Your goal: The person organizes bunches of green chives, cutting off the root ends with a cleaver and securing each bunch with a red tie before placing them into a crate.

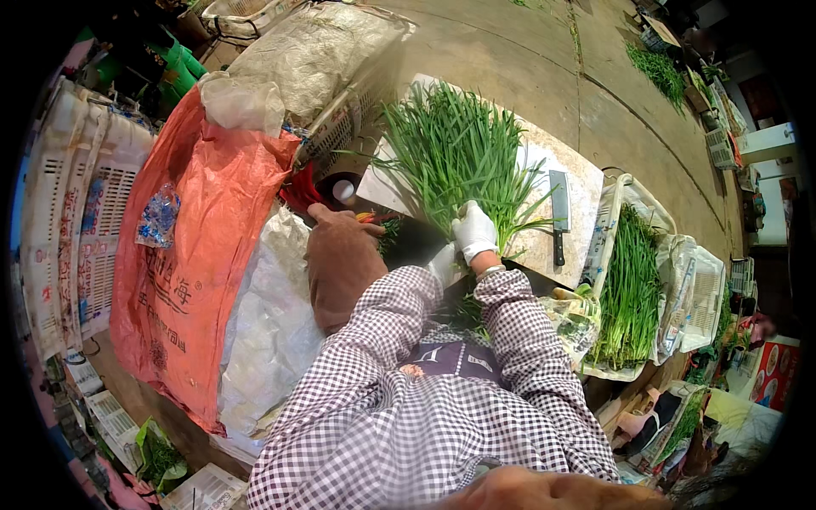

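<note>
A large bunch of garlic chives (455, 136) lies across a pale board (582, 183), its leaves fanned out away from me. At the near end of the bunch my right hand (474, 231), in a white glove, is closed round the stems. Just left of it and lower, my left hand (445, 262) is a whitish blur next to the stem ends; its fingers do not show clearly. A cleaver (559, 217) with a black handle rests on the board's right side, handle toward me.
A pale crate (625, 183) full of chives (629, 289) stands right of the board. On the left are an orange woven sack (200, 229), clear plastic sheeting (276, 314) and a brown cloth-like bundle (344, 263). A covered sack (319, 59) sits beyond, and white crates (72, 212) line the far left.
</note>
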The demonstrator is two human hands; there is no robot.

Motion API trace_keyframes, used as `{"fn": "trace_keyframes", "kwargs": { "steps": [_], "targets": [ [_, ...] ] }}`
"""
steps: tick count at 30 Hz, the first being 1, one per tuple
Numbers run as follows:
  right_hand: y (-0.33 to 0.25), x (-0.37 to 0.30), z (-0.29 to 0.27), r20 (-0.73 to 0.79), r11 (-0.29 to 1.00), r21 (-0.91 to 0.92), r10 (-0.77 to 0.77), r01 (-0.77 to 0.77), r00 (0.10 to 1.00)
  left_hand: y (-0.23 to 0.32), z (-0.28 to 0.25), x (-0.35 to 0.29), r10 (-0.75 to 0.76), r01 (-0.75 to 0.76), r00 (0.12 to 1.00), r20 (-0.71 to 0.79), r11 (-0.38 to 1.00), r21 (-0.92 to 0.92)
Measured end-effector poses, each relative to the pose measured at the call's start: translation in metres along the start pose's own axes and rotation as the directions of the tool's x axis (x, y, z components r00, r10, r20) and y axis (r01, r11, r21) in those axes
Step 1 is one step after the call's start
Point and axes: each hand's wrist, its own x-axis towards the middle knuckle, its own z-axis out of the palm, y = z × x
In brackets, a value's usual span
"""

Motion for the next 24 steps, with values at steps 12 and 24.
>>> {"fn": "trace_keyframes", "kwargs": {
  "steps": [12, 24],
  "targets": [
    [0.032, -0.023, -0.021, -0.186, 0.992, 0.038, -0.109, 0.118, 0.976, 0.002, -0.018, 0.008, -0.072, 0.074, 0.996, 0.057, 0.996, -0.044],
    [0.067, -0.062, -0.014, -0.22, 0.926, 0.23, -0.249, 0.298, 0.943, 0.014, 0.017, -0.01, -0.072, 0.081, 0.992, -0.101, 0.992, 0.092]
  ]
}}
